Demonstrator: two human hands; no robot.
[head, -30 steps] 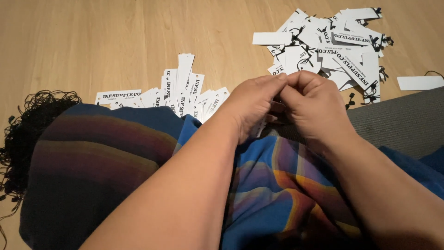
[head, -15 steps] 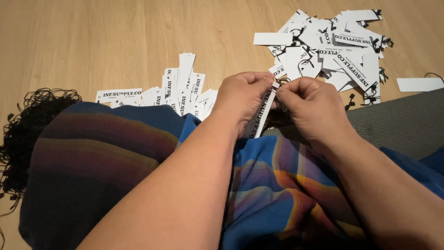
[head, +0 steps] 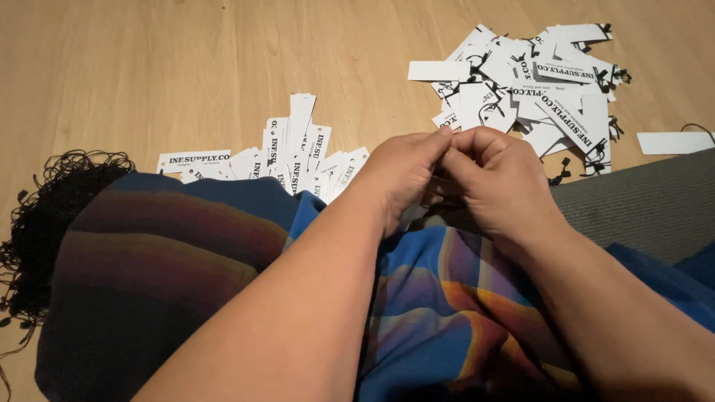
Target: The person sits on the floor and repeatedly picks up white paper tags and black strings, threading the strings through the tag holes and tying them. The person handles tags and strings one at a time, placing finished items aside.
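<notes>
Wooden floor (head: 149, 67) fills the top and left of the view. A striped cloth (head: 186, 253) in dark blue, maroon, orange and bright blue covers the person's lap across the bottom of the view, from the left side to the right. A grey mat (head: 640, 208) lies at the right edge, its upper corner touching the floor boards. A tangle of black strings (head: 45, 208) sits at the left edge of the floor, against the cloth's left border. A heap of white paper tags with black ties (head: 536, 82) lies at the top right of the floor, loosely piled and overlapping. A second, flatter group of white tags (head: 290, 156) lies mid-floor, just beyond the cloth's upper edge, partly overlapped by it. One single tag (head: 674, 141) lies apart at the right edge. Left hand (head: 402, 175) and right hand (head: 491, 175) meet over the cloth's upper edge, fingertips touching, both pinched shut. What they pinch is too small and too hidden by the fingers to identify; cannot tell whether it is a string or a tag. Both forearms cross the cloth from the bottom edge.
</notes>
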